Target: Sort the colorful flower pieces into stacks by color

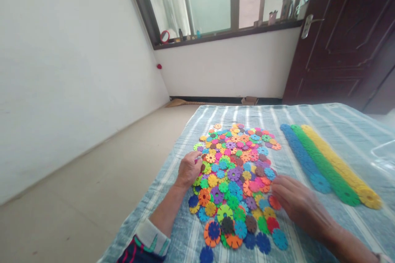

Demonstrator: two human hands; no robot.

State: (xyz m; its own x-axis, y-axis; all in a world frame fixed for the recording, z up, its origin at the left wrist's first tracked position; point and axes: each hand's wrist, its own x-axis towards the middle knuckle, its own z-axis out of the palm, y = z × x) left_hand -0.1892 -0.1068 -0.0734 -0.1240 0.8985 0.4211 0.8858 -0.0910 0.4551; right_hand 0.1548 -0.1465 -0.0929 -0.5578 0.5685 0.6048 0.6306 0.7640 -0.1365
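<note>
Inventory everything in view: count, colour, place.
Cloth: one, blue-grey, white-striped, lower right
Loose discs: many, mixed colours, on cloth
Disc rows: three; blue, green, yellow; right of loose discs
Clear item: one, transparent, cloth's right side
Walls: two, white, left and far
Floor: one, beige, left of cloth
Door: one, red-brown, upper right
Window: one, dark-framed, in far wall
Mirror: one, red-rimmed, left on sill
Flask: one, greyish, right on sill
Cup: one, pinkish, left of flask
Small sill items: several, unclear
Box: one, brown, floor by far wall
Broom: one, tan, floor's far corner
Left hand: one, bare, loose discs' left edge
Right hand: one, bare, blurred, loose discs' right edge
</note>
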